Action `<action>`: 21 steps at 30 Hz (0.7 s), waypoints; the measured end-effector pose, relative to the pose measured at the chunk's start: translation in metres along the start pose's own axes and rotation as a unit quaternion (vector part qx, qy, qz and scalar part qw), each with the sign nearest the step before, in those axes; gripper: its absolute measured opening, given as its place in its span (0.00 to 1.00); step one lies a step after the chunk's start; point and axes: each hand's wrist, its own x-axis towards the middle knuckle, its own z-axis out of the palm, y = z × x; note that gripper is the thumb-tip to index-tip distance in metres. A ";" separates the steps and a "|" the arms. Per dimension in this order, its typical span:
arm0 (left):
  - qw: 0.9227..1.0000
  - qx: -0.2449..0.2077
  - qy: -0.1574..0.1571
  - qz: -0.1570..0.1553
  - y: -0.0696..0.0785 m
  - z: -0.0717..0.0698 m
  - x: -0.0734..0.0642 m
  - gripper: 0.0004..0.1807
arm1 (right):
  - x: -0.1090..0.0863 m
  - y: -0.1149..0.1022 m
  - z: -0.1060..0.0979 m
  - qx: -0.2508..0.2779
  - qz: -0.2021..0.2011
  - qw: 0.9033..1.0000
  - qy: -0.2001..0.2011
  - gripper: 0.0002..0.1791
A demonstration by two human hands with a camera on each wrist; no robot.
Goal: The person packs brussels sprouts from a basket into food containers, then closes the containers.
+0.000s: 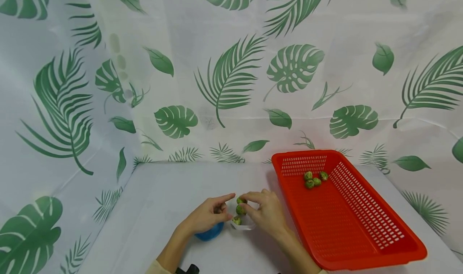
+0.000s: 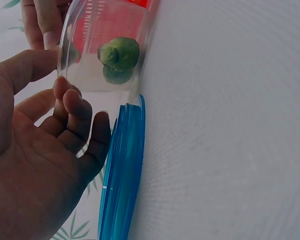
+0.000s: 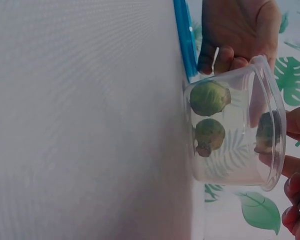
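A clear plastic container stands on the white table with two Brussels sprouts on its bottom. My right hand pinches another Brussels sprout between thumb and finger, at the container's open top. On the opposite side, my left hand holds the container's edge, its thumb at the rim and the index finger reaching over the far side. Beneath the left hand lies a blue lid, partly covered by it; the lower fingers hang close beside the lid in the left wrist view.
At the right stands a large red plastic basket with several Brussels sprouts near its back end. Its long left wall runs beside my right forearm. A leaf-patterned sheet encloses the table at the back and sides.
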 end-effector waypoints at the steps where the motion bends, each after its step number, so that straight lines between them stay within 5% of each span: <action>1: 1.000 0.000 0.000 0.000 0.000 0.000 0.000 0.36 | 0.000 0.000 0.000 -0.003 0.001 1.000 -0.003 0.10; 11: 1.000 0.003 -0.001 0.006 -0.002 0.000 0.000 0.36 | 0.000 -0.001 -0.001 -0.026 0.014 0.999 -0.037 0.11; 21: 1.000 0.009 0.003 0.004 -0.003 0.000 0.002 0.36 | -0.001 0.001 -0.004 -0.069 0.050 0.988 -0.131 0.08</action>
